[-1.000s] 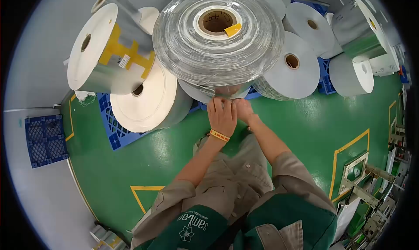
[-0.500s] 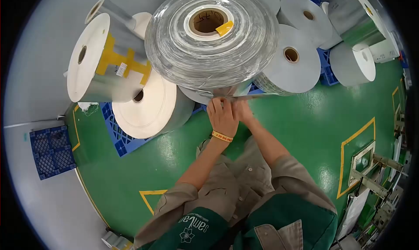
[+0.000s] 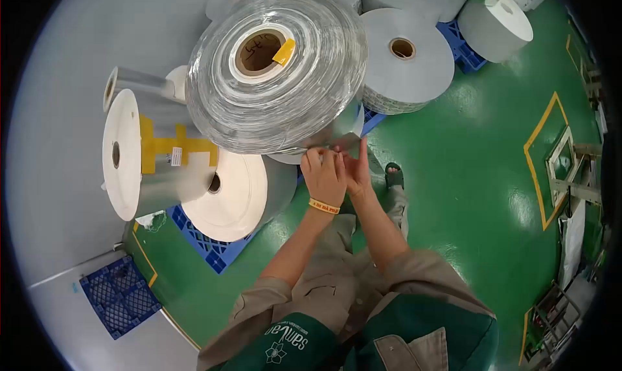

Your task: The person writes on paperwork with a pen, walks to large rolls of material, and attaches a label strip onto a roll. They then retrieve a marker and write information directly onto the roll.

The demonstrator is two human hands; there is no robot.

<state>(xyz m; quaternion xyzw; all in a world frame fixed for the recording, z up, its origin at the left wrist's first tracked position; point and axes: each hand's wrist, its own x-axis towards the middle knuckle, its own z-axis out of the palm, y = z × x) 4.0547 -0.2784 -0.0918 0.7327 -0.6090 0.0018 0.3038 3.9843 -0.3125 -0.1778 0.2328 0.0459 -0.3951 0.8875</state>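
Observation:
A large silver film roll (image 3: 324, 79) stands on end in front of me, with a brown core and a yellow tape tab on top. At its near lower side a loose edge of film (image 3: 345, 140) sticks out. My left hand (image 3: 325, 177), with a yellow wristband, is closed, its curled fingers at that edge. Close beside it, my right hand (image 3: 355, 173) has its thumb at the film and its index finger stretched up along the film's right end. The fingertips are partly hidden, but both hands appear to pinch the film.
A white-ended roll (image 3: 233, 199) lies on a blue pallet (image 3: 217, 258) at left, below a yellow-taped roll (image 3: 122, 154). Another roll (image 3: 414, 67) stands at right. A blue crate-like pallet (image 3: 120, 296) leans by the wall. Yellow lines (image 3: 534, 138) mark the green floor.
My view has turned and shifted right, so the rolls appear farther left. My right hand has come out from behind the left, with its index finger now extended. A sandaled foot now shows.

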